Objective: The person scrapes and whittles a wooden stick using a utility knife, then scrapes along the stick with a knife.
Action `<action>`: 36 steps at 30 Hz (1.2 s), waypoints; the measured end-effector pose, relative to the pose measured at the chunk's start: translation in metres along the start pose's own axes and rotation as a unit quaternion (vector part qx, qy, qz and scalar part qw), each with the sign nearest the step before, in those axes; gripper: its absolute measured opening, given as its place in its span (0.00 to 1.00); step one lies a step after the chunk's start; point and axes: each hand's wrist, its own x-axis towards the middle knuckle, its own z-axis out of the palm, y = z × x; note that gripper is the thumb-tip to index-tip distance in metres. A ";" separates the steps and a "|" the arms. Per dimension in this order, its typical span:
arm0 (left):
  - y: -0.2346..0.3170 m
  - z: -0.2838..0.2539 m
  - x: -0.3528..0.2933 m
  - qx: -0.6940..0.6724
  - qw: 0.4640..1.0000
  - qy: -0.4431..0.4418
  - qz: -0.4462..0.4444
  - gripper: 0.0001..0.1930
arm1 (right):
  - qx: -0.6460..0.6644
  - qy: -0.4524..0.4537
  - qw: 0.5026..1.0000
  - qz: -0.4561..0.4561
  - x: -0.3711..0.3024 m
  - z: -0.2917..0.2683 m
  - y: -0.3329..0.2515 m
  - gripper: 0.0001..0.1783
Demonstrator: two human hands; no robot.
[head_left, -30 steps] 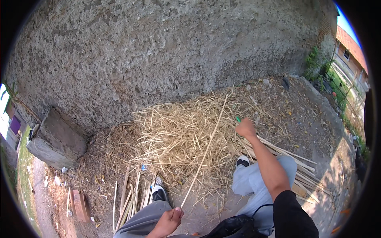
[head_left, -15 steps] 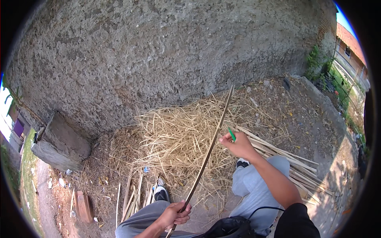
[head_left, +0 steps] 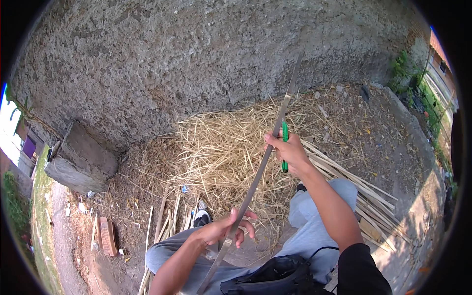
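A long, narrow bamboo strip (head_left: 256, 181) runs slantwise from my lap up toward the wall, with light bands at its joints. My right hand (head_left: 292, 151) is closed around its upper middle, thumb against the strip. The same hand also holds a green utility knife (head_left: 285, 132), upright beside the strip; whether its blade is out I cannot tell. Lower down, my left hand (head_left: 223, 231) is open, fingers spread, with the strip lying across it between thumb and fingers.
A pile of pale shavings (head_left: 221, 147) lies before a rough wall (head_left: 196, 59). Long split strips (head_left: 378, 211) lie at the right, more (head_left: 167, 221) by my left foot. A concrete block (head_left: 83, 157) stands left, near a brown fluted piece (head_left: 107, 237). A black bag (head_left: 270, 278) rests on my lap.
The strip has shifted upward and away from me. My left hand has loosened from its grip and spread its fingers. My right hand has moved up and now grasps the strip along with the knife.
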 end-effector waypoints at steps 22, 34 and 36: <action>-0.028 0.016 -0.012 0.058 0.981 0.174 0.061 0.16 | -0.061 0.080 0.994 -0.051 0.004 -0.035 -0.044 0.21; -0.029 0.016 -0.007 0.190 0.950 0.223 0.108 0.13 | -0.096 0.036 0.994 -0.039 0.010 -0.031 -0.036 0.19; -0.035 0.014 -0.008 0.225 0.942 0.227 0.107 0.13 | -0.085 0.042 0.995 -0.033 0.011 -0.030 -0.035 0.16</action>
